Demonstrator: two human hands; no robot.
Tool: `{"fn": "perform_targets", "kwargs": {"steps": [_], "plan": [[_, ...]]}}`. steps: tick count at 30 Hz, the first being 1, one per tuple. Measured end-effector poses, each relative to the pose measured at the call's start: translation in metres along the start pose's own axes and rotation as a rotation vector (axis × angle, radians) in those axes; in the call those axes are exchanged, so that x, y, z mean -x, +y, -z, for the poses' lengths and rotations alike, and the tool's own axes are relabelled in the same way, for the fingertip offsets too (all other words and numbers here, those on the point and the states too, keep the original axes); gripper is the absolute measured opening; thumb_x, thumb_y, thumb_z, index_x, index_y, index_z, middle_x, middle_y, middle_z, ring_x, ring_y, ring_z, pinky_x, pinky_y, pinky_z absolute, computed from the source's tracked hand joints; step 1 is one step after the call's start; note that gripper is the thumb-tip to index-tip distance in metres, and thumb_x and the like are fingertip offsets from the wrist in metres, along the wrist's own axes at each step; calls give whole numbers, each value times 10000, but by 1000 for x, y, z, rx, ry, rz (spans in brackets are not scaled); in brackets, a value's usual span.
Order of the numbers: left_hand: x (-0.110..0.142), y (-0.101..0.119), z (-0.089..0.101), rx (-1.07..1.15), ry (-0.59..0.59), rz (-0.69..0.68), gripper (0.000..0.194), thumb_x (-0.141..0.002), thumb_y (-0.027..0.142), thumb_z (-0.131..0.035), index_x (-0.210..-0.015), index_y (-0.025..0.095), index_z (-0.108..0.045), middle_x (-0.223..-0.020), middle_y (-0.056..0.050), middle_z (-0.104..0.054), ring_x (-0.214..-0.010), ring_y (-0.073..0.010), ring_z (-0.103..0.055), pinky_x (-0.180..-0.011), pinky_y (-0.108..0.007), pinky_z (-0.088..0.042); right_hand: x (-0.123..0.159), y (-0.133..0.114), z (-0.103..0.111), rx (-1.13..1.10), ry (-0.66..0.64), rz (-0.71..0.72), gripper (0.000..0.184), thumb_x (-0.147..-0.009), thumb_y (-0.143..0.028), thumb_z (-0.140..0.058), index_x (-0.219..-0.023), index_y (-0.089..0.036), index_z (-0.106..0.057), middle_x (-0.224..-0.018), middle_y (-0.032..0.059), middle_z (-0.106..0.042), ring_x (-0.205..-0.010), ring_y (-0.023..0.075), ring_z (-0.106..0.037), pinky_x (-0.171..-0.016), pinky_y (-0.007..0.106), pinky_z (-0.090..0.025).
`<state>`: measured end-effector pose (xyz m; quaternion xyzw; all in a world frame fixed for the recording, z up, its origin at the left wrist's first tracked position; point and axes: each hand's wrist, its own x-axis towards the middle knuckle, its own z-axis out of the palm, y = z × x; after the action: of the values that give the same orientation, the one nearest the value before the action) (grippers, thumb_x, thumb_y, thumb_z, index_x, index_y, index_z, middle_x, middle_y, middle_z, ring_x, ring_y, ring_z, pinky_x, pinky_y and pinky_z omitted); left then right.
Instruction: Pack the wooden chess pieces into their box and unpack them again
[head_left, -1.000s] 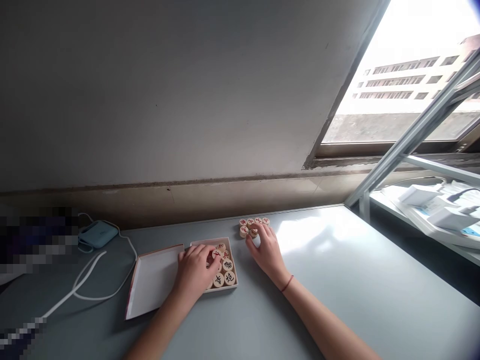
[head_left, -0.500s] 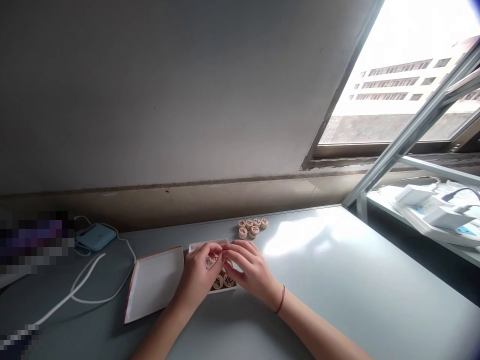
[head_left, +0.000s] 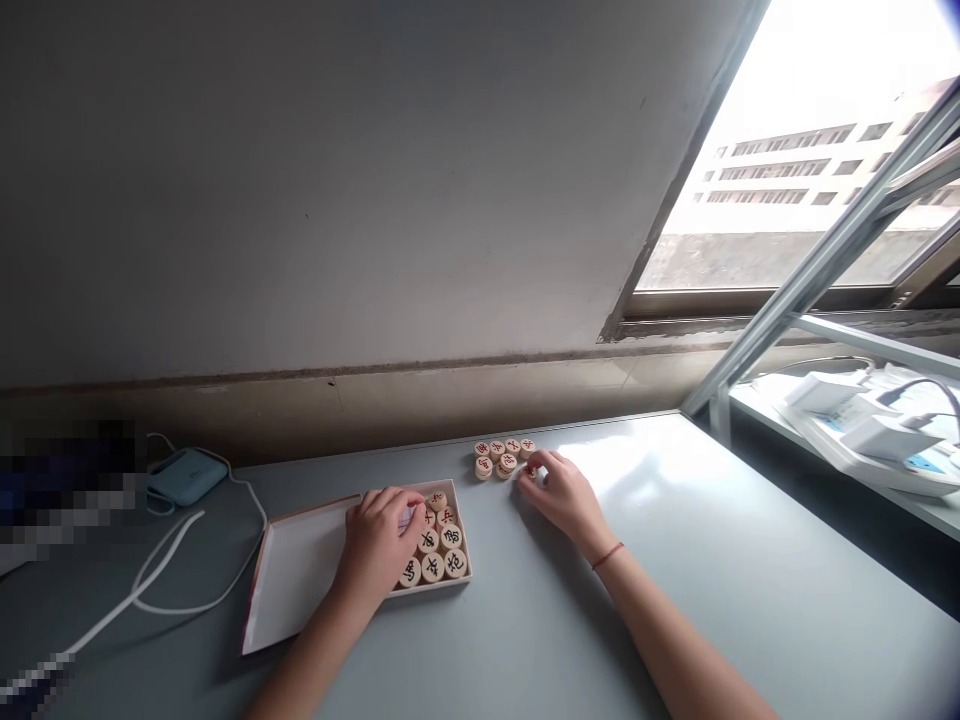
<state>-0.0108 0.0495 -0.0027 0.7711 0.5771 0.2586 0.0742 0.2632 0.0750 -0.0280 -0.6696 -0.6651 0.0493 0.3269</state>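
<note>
My right hand (head_left: 564,497) pinches a round wooden Chinese chess piece (head_left: 531,471) against the desk, right of a group of stacked red-marked pieces (head_left: 508,462). Over the left part of a shallow white box (head_left: 466,545) rests my left hand (head_left: 384,530), its fingers curled together beside a pale lined sheet (head_left: 407,519); whatever they grip is hidden. Black-marked pieces (head_left: 432,567) fill the near rows of the box. Red-marked pieces (head_left: 438,500) lie in its far right part.
The upturned box lid (head_left: 300,560) lies left of the box, touching or nearly touching it. Further left are a blue device (head_left: 187,477) and a white cable (head_left: 161,570). A metal frame (head_left: 757,335) and a shelf with chargers (head_left: 885,430) stand at the right.
My right hand has left the box and moved right to the desk beside the stacks, with a piece in its fingers. My left hand has shifted slightly left, uncovering more of the box.
</note>
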Motion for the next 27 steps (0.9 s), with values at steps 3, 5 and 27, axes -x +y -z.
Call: {"fn": "perform_targets", "kwargs": {"steps": [3, 5, 27], "plan": [[0, 1, -1, -10, -12, -2, 229, -881, 297, -463, -831, 246, -680, -911, -19, -721, -848, -206, -614, -765, -337, -424, 2, -4, -2, -21, 0, 67, 238, -760, -262, -523, -984, -224, -595, -910, 44, -638, -653, 155, -572, -604, 283, -462], [0, 1, -1, -13, -14, -2, 233, -878, 299, -463, -827, 247, -684, -915, -21, -722, -850, -206, -611, -762, -335, -423, 3, -7, -4, -41, -20, 110, 268, -779, -240, -506, -1028, -238, -606, -962, 45, -635, -646, 143, -581, -625, 286, -480], [3, 2, -2, -103, -99, 33, 279, -901, 321, -438, -931, 258, -708, -985, -39, -684, -962, -228, -595, -798, -358, -392, 3, -3, -12, -33, 17, 107, 139, -786, -224, -458, -902, -214, -535, -886, 49, -639, -771, 190, -597, -674, 306, -461]]}}
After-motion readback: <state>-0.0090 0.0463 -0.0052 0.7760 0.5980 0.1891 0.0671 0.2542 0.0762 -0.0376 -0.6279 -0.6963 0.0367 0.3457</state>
